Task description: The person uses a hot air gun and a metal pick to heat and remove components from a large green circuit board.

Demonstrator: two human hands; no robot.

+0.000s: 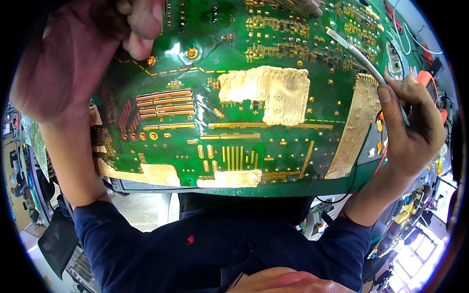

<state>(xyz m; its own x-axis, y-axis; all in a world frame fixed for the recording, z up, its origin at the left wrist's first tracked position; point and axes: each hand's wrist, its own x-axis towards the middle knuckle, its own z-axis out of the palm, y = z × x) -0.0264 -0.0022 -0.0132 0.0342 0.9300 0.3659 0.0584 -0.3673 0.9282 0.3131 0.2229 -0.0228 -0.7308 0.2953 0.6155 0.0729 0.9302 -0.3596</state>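
Observation:
A large green circuit board (pixel 229 107) spreads before me, with gold pads, small parts and ridged cream-coloured patches (pixel 288 93) on its surface. My right hand (pixel 417 117) is at the board's right side, closed in a pinch around a slim silver-grey tool (pixel 359 56). The tool slants up and left, its flat tip over the board's small parts at the upper right; contact cannot be told. Raised over the upper left of the board, my left hand (pixel 78 63) has its fingers curled inward, and whatever they hold, if anything, is hidden.
Beneath the board shows a green work surface (pixel 342 188). Red and black cables (pixel 381 158) run along the right edge, near an orange-red handle (pixel 426 80). Several electronic parts lie farther right. A blurred brownish object (pixel 308 6) cuts into the top edge. A dark chair (pixel 58 244) stands lower left.

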